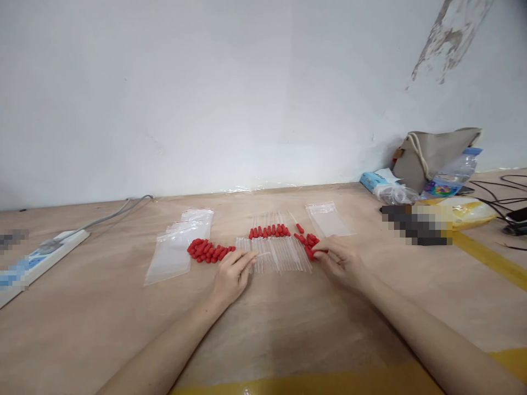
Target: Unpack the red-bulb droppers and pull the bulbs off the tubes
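My left hand is closed in a pinch on a thin clear dropper tube, whose end points right. Beside it lies a pile of red rubber bulbs. My right hand pinches a red rubber bulb at the edge of a smaller red bulb pile. Between the hands, a row of loose clear tubes lies side by side. Behind them is a row of droppers with red bulbs fitted, tubes pointing to the wall. One more dropper lies slanted to their right.
Clear zip bags lie at the left and back right. A power strip with a grey cable is far left. A tissue pack, grey bag, water bottle and black cables stand or lie right.
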A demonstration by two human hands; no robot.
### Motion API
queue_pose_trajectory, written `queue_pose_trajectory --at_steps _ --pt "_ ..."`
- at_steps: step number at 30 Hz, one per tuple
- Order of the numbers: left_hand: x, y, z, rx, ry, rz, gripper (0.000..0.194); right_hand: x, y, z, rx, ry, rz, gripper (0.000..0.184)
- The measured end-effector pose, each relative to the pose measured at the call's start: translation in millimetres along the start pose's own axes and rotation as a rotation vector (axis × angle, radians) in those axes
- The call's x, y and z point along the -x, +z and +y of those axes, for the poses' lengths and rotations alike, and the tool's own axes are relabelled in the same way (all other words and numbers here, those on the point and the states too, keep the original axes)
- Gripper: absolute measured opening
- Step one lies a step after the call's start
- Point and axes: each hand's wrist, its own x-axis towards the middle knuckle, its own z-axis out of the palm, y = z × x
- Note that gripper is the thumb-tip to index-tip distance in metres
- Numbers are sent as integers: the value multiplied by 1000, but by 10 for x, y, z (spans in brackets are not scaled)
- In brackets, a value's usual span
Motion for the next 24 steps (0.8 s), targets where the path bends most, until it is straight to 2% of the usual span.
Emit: queue_pose_trajectory --at_steps 4,8,12,14,20,24 --pt "-96 52 -36 -58 -94 31 35 -26 -36 175 4 262 140 22" --pt "-171 147 -74 -94 -122 43 36 -31 -94 283 68 479 164 28" --pt "-190 219 -91 -41 -149 60 28 -39 -130 290 20 584 164 26" --pt "-189 251 -82 -31 -142 40 19 -47 -123 246 24 528 163 24" --pt "-179 298 -31 42 -37 -21 12 -62 -71 35 323 96 62 13" --pt "-172 289 11 65 -2 -89 20 -54 -35 -37 427 5 3 9"
